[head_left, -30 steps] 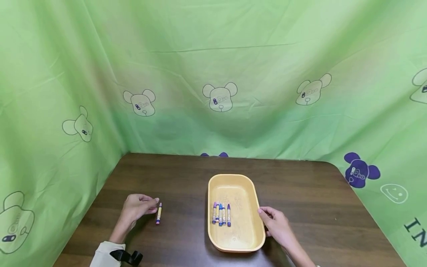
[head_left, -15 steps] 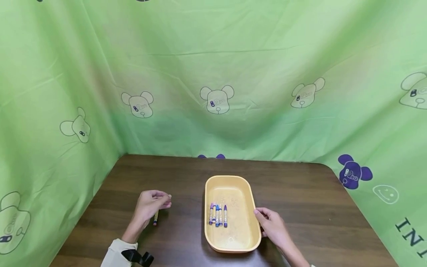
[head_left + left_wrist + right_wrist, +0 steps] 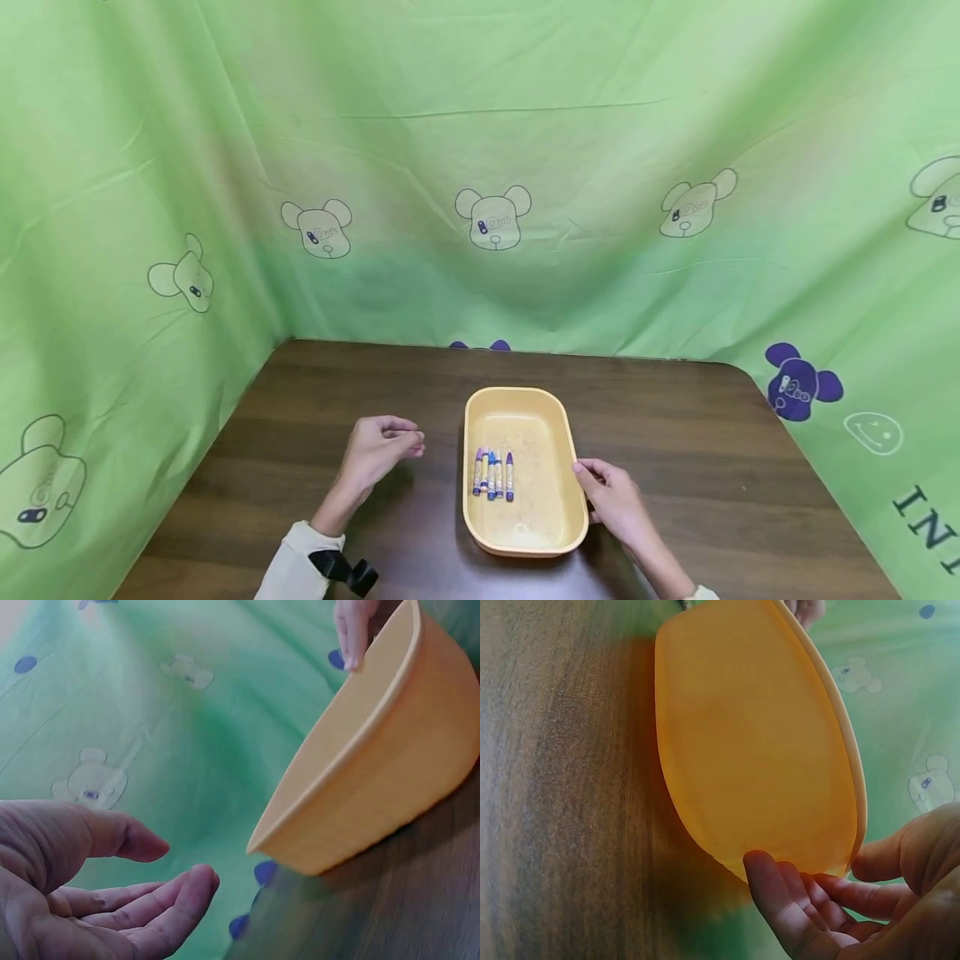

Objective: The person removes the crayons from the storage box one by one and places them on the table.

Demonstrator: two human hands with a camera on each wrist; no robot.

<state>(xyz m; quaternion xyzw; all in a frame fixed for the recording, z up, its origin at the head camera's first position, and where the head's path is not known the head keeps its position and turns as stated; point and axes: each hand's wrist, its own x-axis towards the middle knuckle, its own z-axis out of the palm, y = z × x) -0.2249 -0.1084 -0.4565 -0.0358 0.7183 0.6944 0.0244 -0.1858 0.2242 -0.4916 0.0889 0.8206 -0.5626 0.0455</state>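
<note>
A yellow plastic tray (image 3: 542,525) stands on the table, with several crayons (image 3: 492,475) lying side by side in its left part. Purple and blue tips show among them. My right hand (image 3: 617,500) holds the tray's right side; in the right wrist view its thumb is at the rim and its fingers (image 3: 769,889) lie against the outer wall. To the left of the tray, my left hand (image 3: 381,450) hovers over the table. The left wrist view shows a gap between its thumb (image 3: 139,840) and loosely bent fingers, with nothing held.
The dark wooden table (image 3: 360,375) ends at a green curtain (image 3: 420,292) printed with bear heads, which hangs behind it and at both sides. A black wrist strap (image 3: 341,571) sits on the left sleeve.
My left hand has moved right, toward the tray. The single crayon beside it on the table is now out of sight, where hand and forearm cover that spot. The right hand keeps its hold.
</note>
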